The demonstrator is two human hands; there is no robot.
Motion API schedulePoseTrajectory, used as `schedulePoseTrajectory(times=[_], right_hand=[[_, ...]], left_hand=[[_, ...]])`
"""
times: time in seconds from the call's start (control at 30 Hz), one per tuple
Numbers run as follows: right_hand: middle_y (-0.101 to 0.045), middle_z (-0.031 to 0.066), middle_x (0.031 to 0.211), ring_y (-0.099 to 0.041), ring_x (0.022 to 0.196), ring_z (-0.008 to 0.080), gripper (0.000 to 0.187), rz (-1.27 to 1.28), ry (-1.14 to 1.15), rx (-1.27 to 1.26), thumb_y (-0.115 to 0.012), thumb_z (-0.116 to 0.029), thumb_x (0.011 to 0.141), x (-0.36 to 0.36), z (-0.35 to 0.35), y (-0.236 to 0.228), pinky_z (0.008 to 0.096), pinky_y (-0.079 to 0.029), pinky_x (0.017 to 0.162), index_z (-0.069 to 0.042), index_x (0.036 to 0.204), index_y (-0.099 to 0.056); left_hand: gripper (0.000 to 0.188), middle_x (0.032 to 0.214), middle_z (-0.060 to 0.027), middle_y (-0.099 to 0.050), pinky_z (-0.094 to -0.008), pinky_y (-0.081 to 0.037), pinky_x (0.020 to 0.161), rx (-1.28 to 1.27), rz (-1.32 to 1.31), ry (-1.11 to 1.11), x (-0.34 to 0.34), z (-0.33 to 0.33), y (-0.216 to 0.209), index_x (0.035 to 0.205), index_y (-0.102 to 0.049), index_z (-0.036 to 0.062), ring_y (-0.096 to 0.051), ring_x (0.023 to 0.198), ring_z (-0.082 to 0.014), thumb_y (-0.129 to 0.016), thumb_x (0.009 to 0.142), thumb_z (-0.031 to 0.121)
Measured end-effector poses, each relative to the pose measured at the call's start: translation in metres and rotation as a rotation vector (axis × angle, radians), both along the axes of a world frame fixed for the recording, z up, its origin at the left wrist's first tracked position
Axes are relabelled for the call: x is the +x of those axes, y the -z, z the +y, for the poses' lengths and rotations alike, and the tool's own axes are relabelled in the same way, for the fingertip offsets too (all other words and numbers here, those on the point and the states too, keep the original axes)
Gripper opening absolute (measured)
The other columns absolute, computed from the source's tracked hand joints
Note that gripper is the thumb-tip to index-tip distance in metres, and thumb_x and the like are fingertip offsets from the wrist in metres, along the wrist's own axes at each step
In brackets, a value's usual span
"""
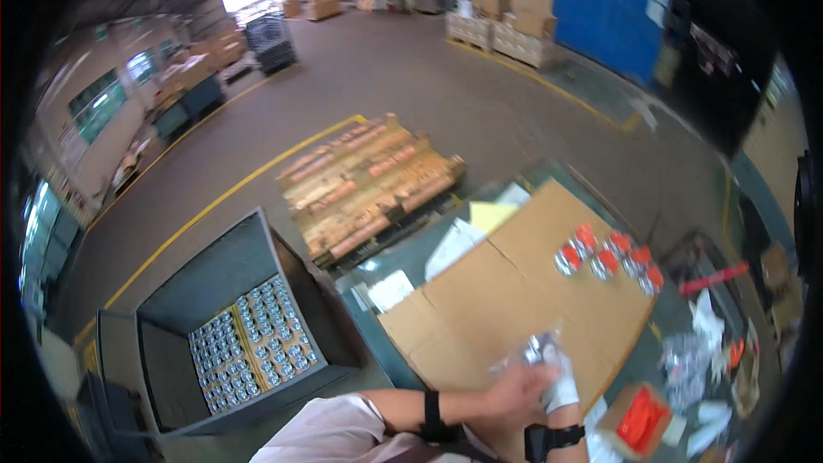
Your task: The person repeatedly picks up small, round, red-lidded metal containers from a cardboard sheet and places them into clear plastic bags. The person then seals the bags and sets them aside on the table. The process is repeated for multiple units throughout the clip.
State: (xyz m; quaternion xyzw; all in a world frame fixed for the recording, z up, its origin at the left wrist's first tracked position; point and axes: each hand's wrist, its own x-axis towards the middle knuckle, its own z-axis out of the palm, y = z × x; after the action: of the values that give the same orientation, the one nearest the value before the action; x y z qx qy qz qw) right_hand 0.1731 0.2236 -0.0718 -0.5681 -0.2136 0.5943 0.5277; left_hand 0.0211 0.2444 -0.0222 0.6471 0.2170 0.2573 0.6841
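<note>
Over the cardboard sheet (pixel 463 309) my two hands meet at a clear plastic bag (pixel 540 346) with a shiny metal part inside. My left hand (pixel 518 389), bare, is closed at the lower side of the bag. Close against it, my right hand (pixel 561 386) wears a white glove and is closed on the bag's right side. Motion blurs the fingers, and the left hand partly hides the bag. Farther up the cardboard stands a group of several silver metal parts (pixel 603 264) with red-orange pieces on top.
The cardboard lies on a green table (pixel 403 369) with papers (pixel 454 246) at its far edge. At right are a small box of red pieces (pixel 610 424) and clear plastic bags (pixel 686 369). A grey bin (pixel 296 291) at left holds rows of metal parts; beyond lies a wooden pallet (pixel 369 189).
</note>
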Motion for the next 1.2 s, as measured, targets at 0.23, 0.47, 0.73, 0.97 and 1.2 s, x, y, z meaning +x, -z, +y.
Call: schedulePoseTrajectory(times=[0.23, 0.47, 0.73, 0.97, 1.2], right_hand=[[-0.054, 0.0199, 0.123, -0.054, 0.113, 0.0355, 0.057, -1.69, -0.16, 0.034, -0.077, -0.024, 0.074, -0.049, -0.053, -0.124, 0.0465, -0.049, 0.087, -0.007, 0.124, -0.054], [-0.065, 0.0176, 0.102, -0.064, 0.09, 0.0347, 0.036, -1.137, -0.147, 0.214, -0.06, -0.006, 0.08, -0.031, -0.057, -0.041, 0.0429, -0.054, 0.076, -0.005, 0.116, -0.057], [-0.066, 0.0111, 0.105, -0.066, 0.091, 0.0317, 0.027, -1.663, -0.771, 0.158, -0.053, -0.012, 0.085, -0.019, -0.021, -0.031, 0.0401, -0.055, 0.073, -0.011, 0.11, -0.064], [-0.068, 0.0185, 0.092, -0.067, 0.08, 0.0357, 0.018, -1.424, -0.369, 0.314, -0.054, -0.016, 0.084, -0.012, -0.025, 0.018, 0.0446, -0.054, 0.071, -0.007, 0.093, -0.067], [-0.069, 0.0155, 0.093, -0.067, 0.09, 0.0283, 0.042, -0.315, 0.348, -0.088, -0.056, -0.037, 0.092, 0.071, -0.318, -0.025, 0.0381, -0.051, 0.083, 0.001, 0.108, -0.065]], left_hand=[[0.019, 0.09, -0.0104, -0.06, -0.0302, -0.049, 0.063, -0.624, -0.087, -0.206, -0.017, 0.048, -0.027, 0.103, -0.064, 0.0048, -0.06, 0.075, -0.0188, -0.053, 0.098, 0.019], [0.021, 0.094, -0.0189, -0.051, -0.0433, -0.048, 0.069, 1.017, 0.637, -0.004, -0.038, 0.022, 0.032, 0.098, -0.068, 0.0059, -0.056, 0.083, -0.0355, -0.064, 0.087, 0.023], [0.027, 0.102, -0.0231, -0.055, -0.0462, -0.05, 0.073, 0.783, 0.492, -0.107, -0.05, 0.01, 0.027, 0.106, -0.064, 0.0059, -0.059, 0.085, -0.0397, -0.069, 0.083, 0.02], [0.03, 0.098, -0.0215, -0.061, -0.0447, -0.051, 0.076, 0.64, 0.577, 0.121, -0.02, 0.041, 0.063, 0.108, -0.065, 0.0061, -0.062, 0.09, -0.036, -0.068, 0.081, 0.019], [0.023, 0.101, -0.015, -0.059, -0.036, -0.047, 0.083, 0.805, 0.035, 0.082, 0.093, -0.098, -0.01, 0.108, -0.063, 0.0006, -0.057, 0.099, -0.0293, -0.063, 0.089, 0.012]])
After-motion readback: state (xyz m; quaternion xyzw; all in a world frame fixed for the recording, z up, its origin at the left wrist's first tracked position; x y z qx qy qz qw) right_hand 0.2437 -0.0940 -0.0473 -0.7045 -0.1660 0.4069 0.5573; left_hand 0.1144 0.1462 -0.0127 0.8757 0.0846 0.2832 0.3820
